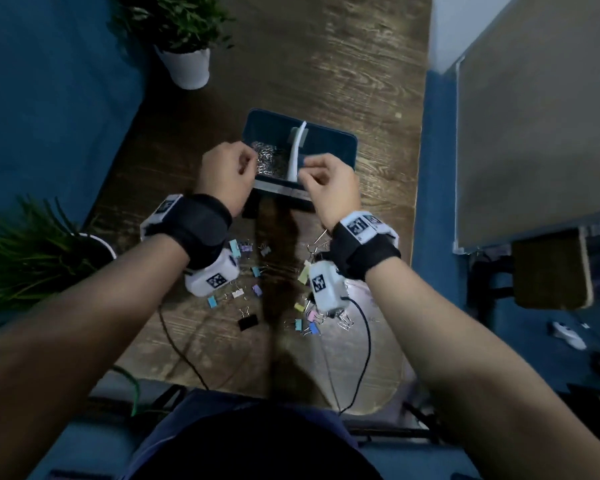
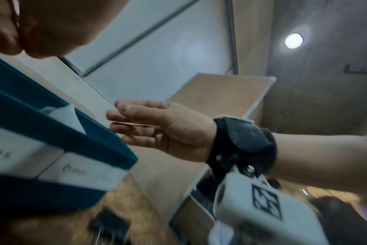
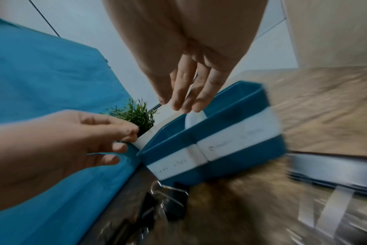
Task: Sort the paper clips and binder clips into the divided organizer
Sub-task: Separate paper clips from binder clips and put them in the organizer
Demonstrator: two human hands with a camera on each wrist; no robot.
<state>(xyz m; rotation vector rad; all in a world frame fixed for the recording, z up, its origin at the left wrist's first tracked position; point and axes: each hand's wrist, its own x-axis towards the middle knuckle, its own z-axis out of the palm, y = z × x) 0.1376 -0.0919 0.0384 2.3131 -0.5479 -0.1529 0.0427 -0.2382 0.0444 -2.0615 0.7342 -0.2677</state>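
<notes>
Organizer: dark blue plastic box (image 1: 329, 143) with a white divider (image 1: 297, 150) in its middle, standing on the brown wood-grain table (image 1: 343, 64) at the centre of the head view.
Organizer front: two white labels (image 3: 226, 142) with handwritten words, too blurred to read fully.
Left compartment: a heap of shiny silver paper clips (image 1: 269, 157) lies inside, left of the divider.
Right compartment: its content is hidden by the right hand.
Binder clips: small coloured binder clips (image 1: 253, 291), pastel ones and one black (image 1: 247, 321), lie scattered on the table in the lower centre of the head view, between the two wrists, apart from the box.
Left hand (image 1: 227, 176): over the left near corner of the box, fingers loosely curled with thumb and fingertips near each other; whether they pinch something I cannot tell.
Right hand (image 1: 329, 188): over the near edge of the box just right of the divider, fingers extended downward and slightly apart in the right wrist view; nothing is seen between them.
Hands together: close to each other, not touching.
Plants: one green plant in a white pot (image 1: 187, 65) at the upper left, one more green plant (image 1: 32, 251) at the left edge.
</notes>
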